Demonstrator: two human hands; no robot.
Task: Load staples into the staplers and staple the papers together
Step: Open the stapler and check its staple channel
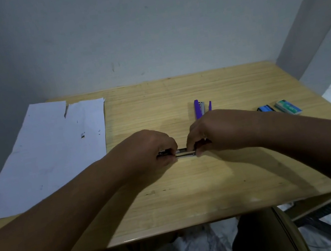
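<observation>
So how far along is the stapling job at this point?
Nothing looks finished. The purple stapler lies open on the table. Both hands, left and right, hold a dark metal stapler, apparently mid-loading. The papers lie untouched; staple boxes sit far right.

Left hand (155,146) and right hand (207,134) gripping dark stapler (184,152) above table (193,197).
</observation>
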